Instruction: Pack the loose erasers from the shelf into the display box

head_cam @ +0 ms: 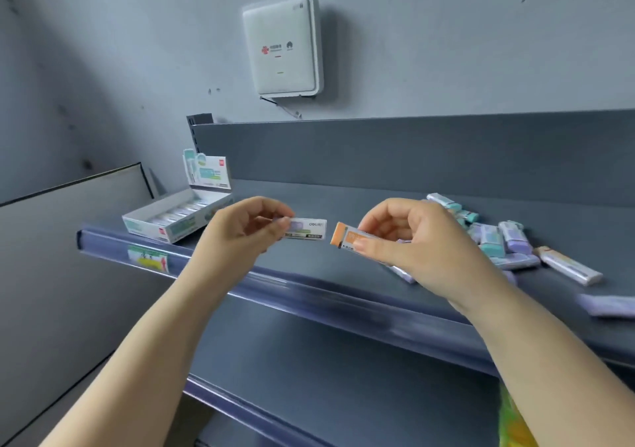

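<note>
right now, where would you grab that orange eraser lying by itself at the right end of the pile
Pinch the lone orange eraser across its narrow sides near the middle, coming from above. It lies flat on the shelf, long and thin, with its long sides mostly clear; only the end nearest the pile is crowded.

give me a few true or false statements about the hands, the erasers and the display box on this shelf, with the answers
1. The left hand holds a purple eraser. True.
2. The right hand is empty. False: it pinches an orange eraser.
3. The display box sits at the right end of the shelf. False: it sits at the left end, near the front edge.
4. A pile of loose erasers lies on the shelf to the right of the hands. True.
5. The display box is closed. False: its lid stands up and wrapped erasers lie inside.
</note>
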